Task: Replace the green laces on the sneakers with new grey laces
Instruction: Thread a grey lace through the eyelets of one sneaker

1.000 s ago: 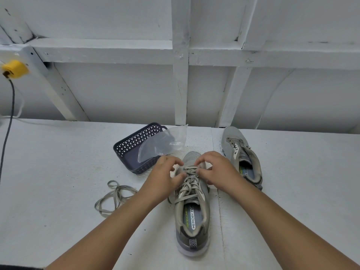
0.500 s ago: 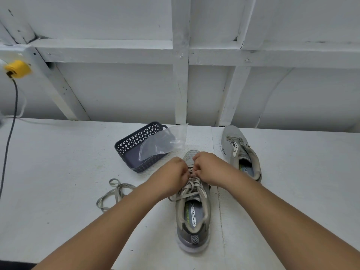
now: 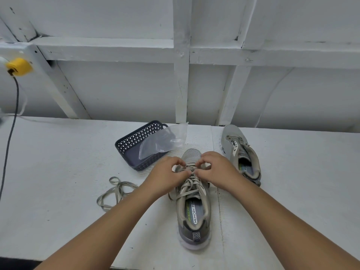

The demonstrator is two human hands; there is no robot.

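Note:
A grey sneaker stands on the white table in front of me, toe pointing away, with a pale lace crossing its eyelets. Over its front rows, my left hand and my right hand meet, each pinching the lace with thumb and fingertips. A second grey sneaker with no lace in view lies at the right, further back. A loose greyish-green lace lies in a heap to the left of my left forearm.
A dark perforated basket stands behind the near sneaker, with a clear plastic bag hanging over its right rim. A yellow plug and black cable are at far left. A white framed wall rises behind the table.
My hands drew close together over the front eyelets half a second ago; now they have parted slightly, fingers arched and pinching the lace. The sneaker has not moved.

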